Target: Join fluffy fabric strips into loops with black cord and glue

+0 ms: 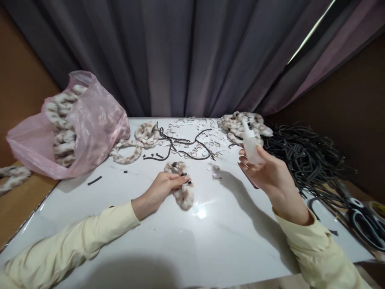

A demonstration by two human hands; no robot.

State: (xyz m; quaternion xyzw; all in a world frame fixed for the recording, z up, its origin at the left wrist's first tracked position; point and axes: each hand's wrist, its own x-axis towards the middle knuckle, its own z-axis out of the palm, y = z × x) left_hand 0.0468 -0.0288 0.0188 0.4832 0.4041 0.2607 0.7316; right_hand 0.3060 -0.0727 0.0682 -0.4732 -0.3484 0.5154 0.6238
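Note:
My left hand pinches a fluffy white and brown plush loop over the middle of the table. Short black cord ends show at the thumb and at the loop's top. Held up to the right, my right hand grips a small translucent squeeze bottle with a white nozzle pointing upward. Beneath those fingers a dark reddish edge shows; what it belongs to I cannot make out. Below and left of the bottle, small clear rings or bits lie on the table.
A pink plastic bag of plush loops stands at left. More plush loops and black cords lie at the back, among scattered small clear bits. Plush pieces, a heap of black cords and scissors are at right.

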